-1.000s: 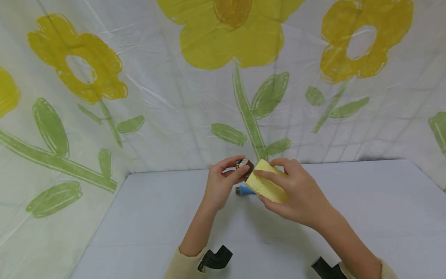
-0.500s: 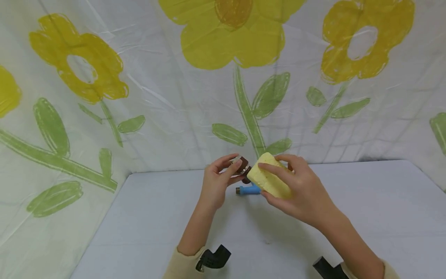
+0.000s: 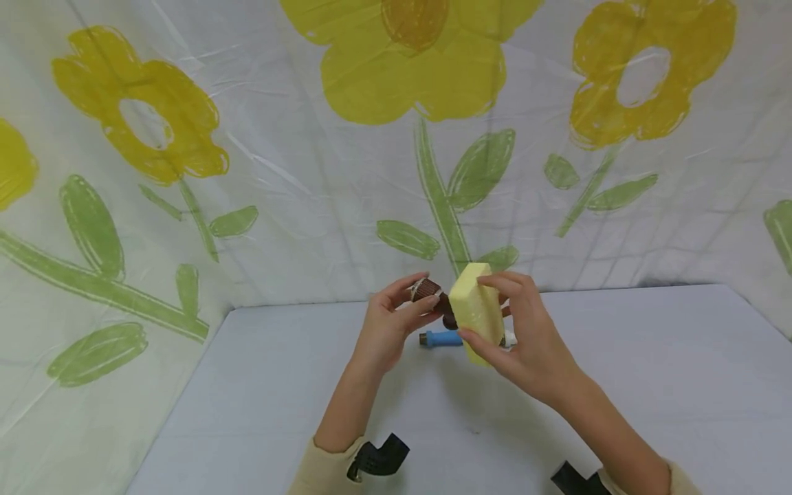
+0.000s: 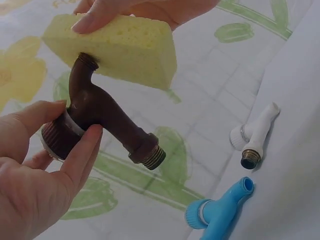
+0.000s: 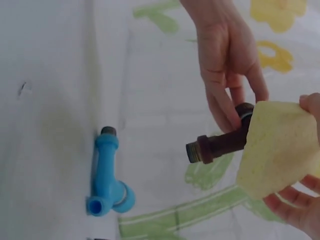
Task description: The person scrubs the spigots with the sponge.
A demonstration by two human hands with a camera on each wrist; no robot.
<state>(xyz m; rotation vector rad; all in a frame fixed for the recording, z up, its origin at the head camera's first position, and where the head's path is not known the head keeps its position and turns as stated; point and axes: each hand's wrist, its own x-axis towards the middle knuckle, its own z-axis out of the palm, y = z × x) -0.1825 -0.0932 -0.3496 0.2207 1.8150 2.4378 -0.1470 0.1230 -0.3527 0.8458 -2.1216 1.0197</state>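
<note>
A dark brown faucet [image 4: 97, 105] with a ribbed round knob and a threaded brass end is held up over the table. My left hand [image 3: 386, 323] grips it by the knob between thumb and fingers. My right hand [image 3: 532, 337] holds a yellow sponge [image 3: 478, 309] by its edges, its fingers and thumb on opposite sides. In the left wrist view the sponge's face meets the faucet's spout opening. From the right wrist view, the sponge [image 5: 280, 150] hides part of the faucet's body.
Behind the hands a blue faucet [image 3: 442, 338] lies on the white table [image 3: 278, 385]. Beside it is a white faucet [image 4: 257, 135], mostly hidden by the sponge in the head view. A curtain printed with flowers [image 3: 297, 206] hangs at the table's far edge.
The right hand has turned the sponge more upright. The left hand has rotated the brown faucet, so its body now points rightward toward the sponge. The white faucet's end has come into sight.
</note>
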